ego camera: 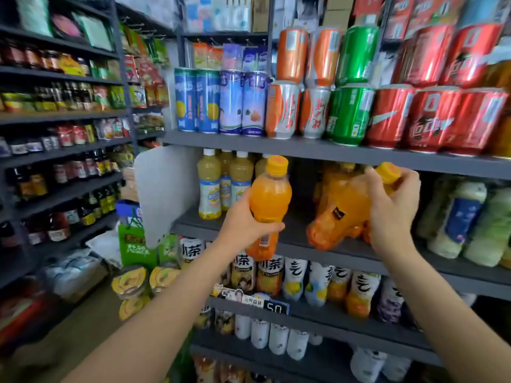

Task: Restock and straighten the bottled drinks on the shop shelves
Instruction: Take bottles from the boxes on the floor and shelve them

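The left hand point(246, 222) is wrapped round the lower body of an orange juice bottle point(269, 200), fingers curled across its label, holding it upright in the air just in front of the middle shelf point(345, 251); the bottle is full of bright orange drink and wears a yellow cap. The right hand point(392, 205) is closed round the neck of a second orange bottle point(345, 208), just under its yellow cap, and that bottle is tilted hard over, its base toward the shelf edge and its cap up under the shelf above. More orange bottles stand behind it, too blurred to count. To the left on the same shelf stands a cluster of pale yellow drink bottles point(225, 183) with white caps and blue-and-white labels, upright and close together. Off to the right lie pale green and whitish bottles point(467, 219), smeared by blur. The shelf above carries tall blue cans point(219, 102), then orange-and-silver cans point(297, 109), green cans point(349, 114) and red cola cans point(431, 120), stacked two high. Below the hands, a row of tea bottles point(304, 280) with white-and-black wrappers holds yellow and orange drink.
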`<state>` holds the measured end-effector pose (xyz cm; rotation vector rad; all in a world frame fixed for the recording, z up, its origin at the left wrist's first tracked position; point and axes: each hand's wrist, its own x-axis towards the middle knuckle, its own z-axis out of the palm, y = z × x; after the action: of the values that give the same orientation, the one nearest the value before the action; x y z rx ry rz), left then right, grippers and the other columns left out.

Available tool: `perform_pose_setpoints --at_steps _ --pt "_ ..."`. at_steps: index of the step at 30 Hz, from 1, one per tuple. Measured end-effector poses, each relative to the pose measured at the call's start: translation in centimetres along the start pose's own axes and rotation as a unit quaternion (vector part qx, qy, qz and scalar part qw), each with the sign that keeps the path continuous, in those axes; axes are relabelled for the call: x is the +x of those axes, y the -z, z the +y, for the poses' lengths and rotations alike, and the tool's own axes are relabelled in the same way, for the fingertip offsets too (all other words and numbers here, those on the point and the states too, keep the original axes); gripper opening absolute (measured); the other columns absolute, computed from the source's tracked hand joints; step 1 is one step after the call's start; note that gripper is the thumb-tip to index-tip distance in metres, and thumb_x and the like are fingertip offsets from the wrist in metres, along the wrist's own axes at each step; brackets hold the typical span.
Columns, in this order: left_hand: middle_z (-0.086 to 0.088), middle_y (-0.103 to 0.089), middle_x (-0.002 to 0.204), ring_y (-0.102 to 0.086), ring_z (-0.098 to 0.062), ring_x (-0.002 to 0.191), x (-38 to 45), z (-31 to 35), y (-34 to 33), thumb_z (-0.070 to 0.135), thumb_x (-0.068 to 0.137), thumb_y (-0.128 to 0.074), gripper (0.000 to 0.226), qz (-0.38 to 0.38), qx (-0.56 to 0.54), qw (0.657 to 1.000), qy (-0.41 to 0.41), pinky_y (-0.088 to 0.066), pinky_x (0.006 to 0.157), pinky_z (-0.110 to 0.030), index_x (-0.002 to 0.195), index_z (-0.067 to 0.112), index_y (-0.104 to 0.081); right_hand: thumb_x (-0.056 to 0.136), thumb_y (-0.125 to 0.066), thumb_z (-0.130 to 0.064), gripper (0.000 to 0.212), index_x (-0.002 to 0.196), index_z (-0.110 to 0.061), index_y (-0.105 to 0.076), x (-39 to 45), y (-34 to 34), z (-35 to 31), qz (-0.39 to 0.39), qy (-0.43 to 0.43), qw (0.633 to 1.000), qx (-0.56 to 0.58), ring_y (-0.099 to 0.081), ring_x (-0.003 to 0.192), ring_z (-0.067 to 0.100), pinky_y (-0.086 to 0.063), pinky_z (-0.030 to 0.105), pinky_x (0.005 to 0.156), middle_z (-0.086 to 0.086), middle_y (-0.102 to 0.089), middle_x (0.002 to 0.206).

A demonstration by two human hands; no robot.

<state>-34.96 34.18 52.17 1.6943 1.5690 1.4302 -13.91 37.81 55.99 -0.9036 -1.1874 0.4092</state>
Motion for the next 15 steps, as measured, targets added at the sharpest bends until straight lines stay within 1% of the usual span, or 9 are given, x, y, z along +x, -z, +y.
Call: perform_pose_setpoints --at_steps 3,5,7,9,12,13,14,15 --pt "-0.001 -0.057 0.12 -0.054 -0.02 0.112 3.2 -0.1 -3.9 0.024 0.064 -0.084 0.078 -0.043 -0.002 0.999 0.008 -0.045 0.095 -0.04 0.13 0.023 -0.042 0.088 -0.062 -0.022 0.026 0.097 -0.012 -0.041 2.5 1.9 2.3 0.024 0.032 0.996 -0.076 -0.042 0.094 0.017 -0.032 0.021 0.081 0.005 -0.038 0.102" --pt "-0.002 -0.056 0.123 -0.053 -0.021 0.114 4.9 -0.2 -6.5 0.025 0.063 -0.084 0.08 -0.07 0.001 0.997 0.017 -0.045 0.097 -0.041 0.131 0.023 -0.041 0.088 -0.062 -0.019 0.027 0.103 -0.006 -0.044 4.0 2.6 3.9 0.032 0.04 0.991 -0.123 -0.039 0.093 0.015 -0.029 0.017 0.078 0.006 -0.037 0.102" --pt "-0.002 -0.056 0.125 -0.052 -0.02 0.115 6.1 -0.6 -8.7 0.023 0.064 -0.084 0.081 -0.084 -0.004 0.996 0.031 -0.044 0.098 -0.041 0.132 0.022 -0.041 0.088 -0.062 -0.02 0.033 0.108 0.001 -0.046 5.5 3.0 5.9 0.032 0.019 0.99 -0.14 -0.04 0.092 0.013 -0.029 0.016 0.077 0.008 -0.038 0.103" --pt "-0.002 -0.056 0.123 -0.053 -0.019 0.114 7.1 -1.4 -10.3 0.02 0.064 -0.083 0.078 -0.087 -0.011 0.995 0.051 -0.044 0.097 -0.038 0.131 0.021 -0.042 0.089 -0.061 -0.022 0.035 0.11 0.002 -0.046 6.1 2.9 7.5 0.019 0.004 0.989 -0.147 -0.039 0.091 0.008 -0.029 0.014 0.076 0.007 -0.039 0.104" --pt "-0.002 -0.06 0.117 -0.056 -0.02 0.11 8.6 -2.0 -11.3 0.02 0.062 -0.084 0.071 -0.07 -0.035 0.995 0.059 -0.046 0.095 -0.039 0.123 0.022 -0.048 0.089 -0.061 -0.021 0.032 0.109 0.001 -0.048 6.5 1.9 8.6 0.003 0.043 0.985 -0.165 -0.033 0.084 -0.003 -0.029 0.006 0.072 0.006 -0.039 0.105" --pt "-0.002 -0.061 0.115 -0.058 -0.02 0.108 9.0 -2.2 -11.5 0.019 0.062 -0.085 0.069 -0.062 -0.047 0.995 0.063 -0.047 0.094 -0.04 0.121 0.022 -0.05 0.089 -0.061 -0.022 0.033 0.111 0.0 -0.049 6.7 1.5 8.7 -0.001 0.043 0.985 -0.168 -0.035 0.087 -0.002 -0.029 0.002 0.074 0.007 -0.04 0.107" --pt "-0.002 -0.062 0.114 -0.058 -0.019 0.107 9.2 -2.3 -11.7 0.018 0.062 -0.085 0.068 -0.054 -0.055 0.995 0.069 -0.047 0.093 -0.04 0.12 0.022 -0.051 0.089 -0.061 -0.022 0.036 0.114 0.0 -0.048 6.8 1.1 8.9 -0.006 0.034 0.986 -0.166 -0.038 0.093 0.002 -0.029 0.001 0.077 0.009 -0.041 0.112" --pt "-0.001 -0.062 0.113 -0.059 -0.019 0.106 9.4 -2.4 -11.8 0.017 0.062 -0.084 0.067 -0.044 -0.057 0.995 0.072 -0.048 0.093 -0.039 0.119 0.022 -0.051 0.088 -0.062 -0.022 0.041 0.119 -0.001 -0.047 6.9 0.7 9.1 -0.015 0.023 0.987 -0.159 -0.041 0.1 0.008 -0.028 0.002 0.082 0.01 -0.04 0.117"
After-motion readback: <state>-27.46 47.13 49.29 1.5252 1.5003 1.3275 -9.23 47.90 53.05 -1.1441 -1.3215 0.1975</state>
